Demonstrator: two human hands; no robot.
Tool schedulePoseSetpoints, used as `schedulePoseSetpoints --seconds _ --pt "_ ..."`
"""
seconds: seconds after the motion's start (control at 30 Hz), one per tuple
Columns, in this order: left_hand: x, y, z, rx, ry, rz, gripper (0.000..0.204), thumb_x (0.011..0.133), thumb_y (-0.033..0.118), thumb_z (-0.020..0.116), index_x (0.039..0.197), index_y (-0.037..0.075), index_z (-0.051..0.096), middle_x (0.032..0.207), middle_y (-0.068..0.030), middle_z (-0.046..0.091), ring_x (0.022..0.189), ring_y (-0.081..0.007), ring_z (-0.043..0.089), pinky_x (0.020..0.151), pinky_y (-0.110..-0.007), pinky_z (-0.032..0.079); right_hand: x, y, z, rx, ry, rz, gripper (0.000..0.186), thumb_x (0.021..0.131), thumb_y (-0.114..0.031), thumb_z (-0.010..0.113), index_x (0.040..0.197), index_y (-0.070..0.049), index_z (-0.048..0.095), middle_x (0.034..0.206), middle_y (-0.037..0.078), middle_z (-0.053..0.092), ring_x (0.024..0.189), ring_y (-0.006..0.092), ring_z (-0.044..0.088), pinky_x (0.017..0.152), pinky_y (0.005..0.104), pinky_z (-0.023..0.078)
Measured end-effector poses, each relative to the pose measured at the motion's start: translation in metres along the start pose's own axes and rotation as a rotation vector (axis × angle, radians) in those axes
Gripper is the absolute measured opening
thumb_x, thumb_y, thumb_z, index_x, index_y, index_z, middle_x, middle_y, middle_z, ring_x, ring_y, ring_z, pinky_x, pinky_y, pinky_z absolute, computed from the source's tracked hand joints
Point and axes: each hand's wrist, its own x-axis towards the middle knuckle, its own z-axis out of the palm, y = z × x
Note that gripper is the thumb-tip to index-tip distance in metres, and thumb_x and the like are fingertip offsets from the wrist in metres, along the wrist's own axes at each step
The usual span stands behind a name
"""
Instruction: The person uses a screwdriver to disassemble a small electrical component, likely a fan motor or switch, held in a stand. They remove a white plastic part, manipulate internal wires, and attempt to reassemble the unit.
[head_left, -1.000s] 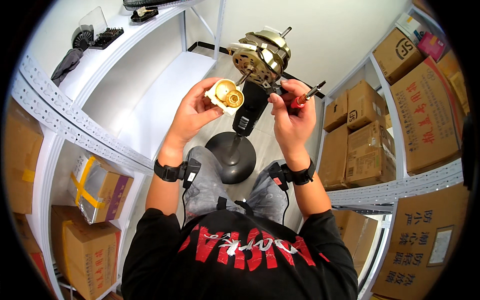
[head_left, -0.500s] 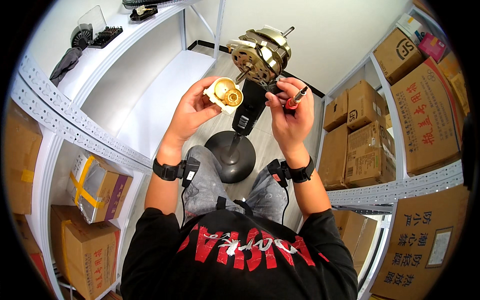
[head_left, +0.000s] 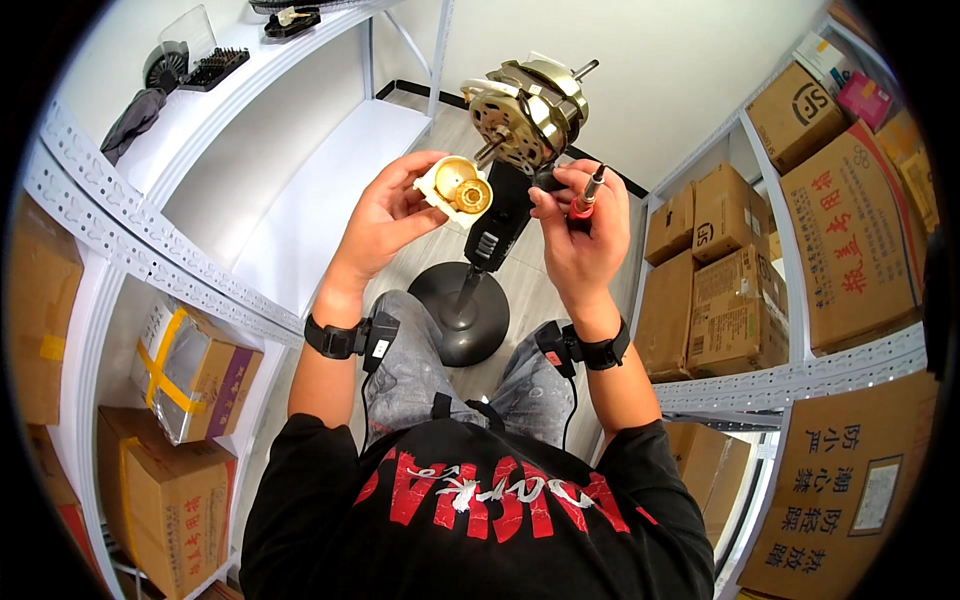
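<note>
The red-handled screwdriver [head_left: 582,208] has swung from slanting right to nearly upright within the right hand [head_left: 588,235], whose fingers curl around it, probably a change of grip rather than any turning of a screw. The left hand [head_left: 392,215] grips the cream gear housing [head_left: 441,180], its gears exposed, beside the motor [head_left: 548,100]; whether housing and motor shaft [head_left: 490,152] touch, I cannot tell.

head | left fisheye of two, head-worn | looks down, forward | shirt [head_left: 480,568] nearest, round base [head_left: 482,336] farther
</note>
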Motion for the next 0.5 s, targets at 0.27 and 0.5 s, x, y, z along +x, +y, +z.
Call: schedulePoseSetpoints --seconds 0.27,0.5 --pt "-0.002 -0.002 0.001 -0.027 0.001 -0.015 0.058 0.082 -0.003 0.064 0.136 0.002 0.047 0.126 -0.007 0.056 0.117 -0.0178 0.055 0.1 -0.033 0.046 0.0 0.002 0.0 -0.04 -0.034 -0.068 0.028 0.08 0.006 0.072 0.104 0.0 0.06 0.11 0.013 0.056 0.073 0.0147 0.064 0.062 0.0257 0.058" --pt "0.0 -0.007 -0.002 -0.033 -0.001 0.002 0.057 0.082 -0.003 0.064 0.136 0.002 0.047 0.126 -0.0067 0.055 0.117 -0.0176 0.055 0.1 -0.033 0.046 0.002 -0.003 0.006 0.143 0.021 0.139 0.026 0.081 0.006 0.071 0.104 0.001 0.059 0.113 0.013 0.053 0.075 0.0145 0.064 0.06 0.0257 0.059"
